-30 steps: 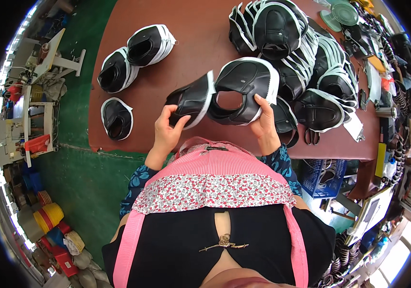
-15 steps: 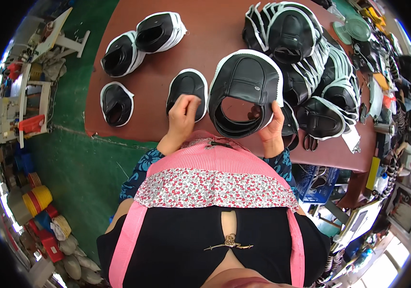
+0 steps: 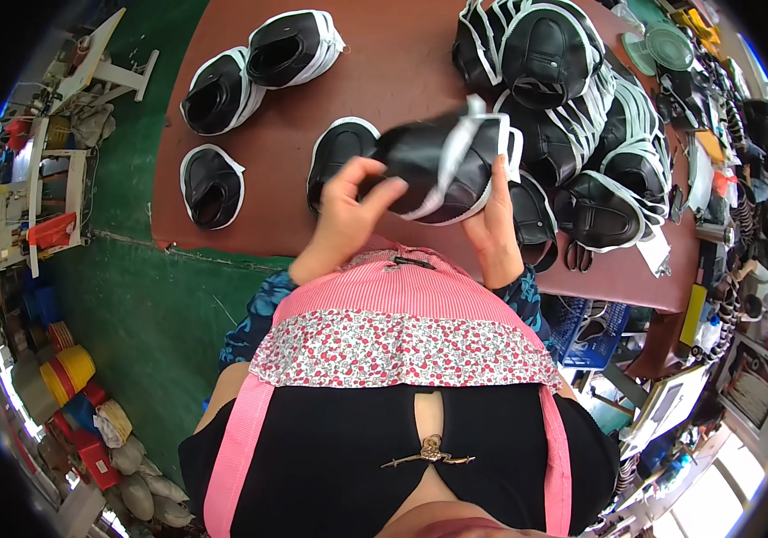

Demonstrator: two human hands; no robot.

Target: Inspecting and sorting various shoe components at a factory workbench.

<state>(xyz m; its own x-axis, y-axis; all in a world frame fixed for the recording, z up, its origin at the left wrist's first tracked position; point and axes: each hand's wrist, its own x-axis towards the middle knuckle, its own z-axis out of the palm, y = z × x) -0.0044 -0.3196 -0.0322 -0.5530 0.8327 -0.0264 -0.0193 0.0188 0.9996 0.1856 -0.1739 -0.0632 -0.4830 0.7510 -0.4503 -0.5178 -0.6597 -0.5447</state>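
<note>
A black shoe upper (image 3: 424, 166) with a white edge is held tilted above the table, partly smeared by motion. My right hand (image 3: 495, 220) grips its right end, with fingers along the white edging. At the left end, my left hand (image 3: 344, 215) has its thumb and curled fingers around the dark material; the exact contact is partly hidden. Just behind my left hand, another black upper (image 3: 339, 148) with white edging lies on the brown table (image 3: 393, 54). To the right, next to my right hand, sits one more black upper (image 3: 532, 211).
Stacked black uppers (image 3: 550, 54) with white edges fill the table's right side. Several more (image 3: 290, 49) lie at the far left, with a single upper (image 3: 213, 186) nearer. Scissors (image 3: 579, 256) rest near the front edge. A blue basket (image 3: 589, 332) stands below the table.
The held upper has turned from its opening facing me to lying sideways. My left hand has moved in from beside it to its left end, fingers parting from a closed shape.
</note>
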